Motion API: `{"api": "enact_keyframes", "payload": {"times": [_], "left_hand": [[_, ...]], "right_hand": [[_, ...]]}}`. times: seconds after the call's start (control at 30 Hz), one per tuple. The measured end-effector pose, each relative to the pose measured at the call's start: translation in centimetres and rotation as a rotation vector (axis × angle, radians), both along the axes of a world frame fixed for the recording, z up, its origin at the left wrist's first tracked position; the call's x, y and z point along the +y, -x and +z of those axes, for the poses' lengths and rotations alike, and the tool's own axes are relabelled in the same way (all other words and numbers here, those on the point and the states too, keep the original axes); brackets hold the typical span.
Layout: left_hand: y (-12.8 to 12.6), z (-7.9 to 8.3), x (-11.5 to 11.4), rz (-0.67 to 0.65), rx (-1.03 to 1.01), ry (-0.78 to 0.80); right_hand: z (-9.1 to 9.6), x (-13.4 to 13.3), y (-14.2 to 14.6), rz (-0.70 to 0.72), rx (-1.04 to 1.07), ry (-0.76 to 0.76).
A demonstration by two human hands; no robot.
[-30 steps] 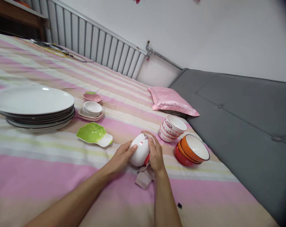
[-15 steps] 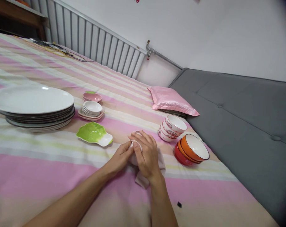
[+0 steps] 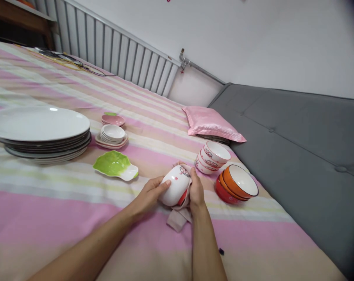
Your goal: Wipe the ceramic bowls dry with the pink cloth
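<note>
A white bowl [image 3: 174,186] with a red and black printed figure is tilted on its side between my hands, its outer wall towards me. My left hand [image 3: 151,193] grips its left side, thumb on the outside. My right hand [image 3: 196,190] presses a pale pink cloth [image 3: 178,219] against the bowl's right side and rim; a loose end of the cloth hangs below. Just right of my hands stand a stack of white patterned bowls [image 3: 210,160] and a tilted stack of orange and red bowls [image 3: 238,181]. The leaf-shaped green dish [image 3: 114,164] lies to the left.
A tall stack of plates [image 3: 39,123] stands far left. Small white dishes [image 3: 112,132] and pink dishes [image 3: 115,119] sit behind the green dish. A pink pillow [image 3: 213,124] rests by the grey headboard [image 3: 297,148]. Cables [image 3: 68,60] lie near the radiator [image 3: 130,54].
The bowl has turned so its printed outer side shows. My right hand has moved from over the cloth to the bowl's right side, taking the cloth along.
</note>
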State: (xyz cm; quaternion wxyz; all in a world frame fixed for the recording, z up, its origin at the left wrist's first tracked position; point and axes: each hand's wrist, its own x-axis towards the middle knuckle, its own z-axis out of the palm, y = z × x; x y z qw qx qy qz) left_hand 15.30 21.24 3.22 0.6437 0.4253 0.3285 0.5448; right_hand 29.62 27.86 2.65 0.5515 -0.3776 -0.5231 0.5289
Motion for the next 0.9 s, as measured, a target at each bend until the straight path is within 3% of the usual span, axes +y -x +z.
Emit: {"api": "enact_keyframes", "payload": {"times": [0.17,0.27,0.4,0.67,0.77,0.9], "left_hand": [[0.0,0.1,-0.2,-0.015,0.000,-0.007],[0.0,0.1,-0.2,-0.023,-0.005,-0.015],[0.1,-0.2,0.0,0.010,-0.006,-0.022],[0.1,0.0,0.1,0.112,0.004,-0.018],[0.2,0.0,0.1,0.172,0.004,-0.034],[0.3,0.1,0.1,0.240,0.026,-0.057]], "right_hand": [[-0.4,0.3,0.1,0.009,0.197,0.329],[-0.8,0.4,0.2,0.010,0.209,0.348],[-0.4,0.1,0.1,-0.011,0.051,0.094],[2.7,-2.6,1.1,-0.054,-0.541,-0.515],[3.5,-3.6,1.8,-0.041,-0.745,-0.651],[3.9,-4.4,2.5,-0.002,-0.859,-0.704]]}}
